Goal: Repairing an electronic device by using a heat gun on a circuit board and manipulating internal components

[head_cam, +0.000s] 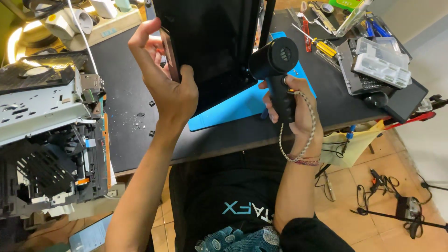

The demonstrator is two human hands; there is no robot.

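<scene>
Left hand (pixel 170 88) fingers wrap the edge of a large flat black panel (pixel 210 46), held upright over the blue silicone mat (pixel 238 109). Right hand (pixel 294 105) fists the handle of a black cylindrical handheld blower (pixel 275 58), nozzle at panel's lower edge. Best keep panel steady, nozzle close, cord lanyard (pixel 298 135) clear.

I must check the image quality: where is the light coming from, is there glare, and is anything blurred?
Head view: warm lamp glow burns out at the upper left; the black panel in the left hand reads nearly featureless dark; the blower in the right hand is sharp; the edges bend slightly from the wide lens.
</scene>
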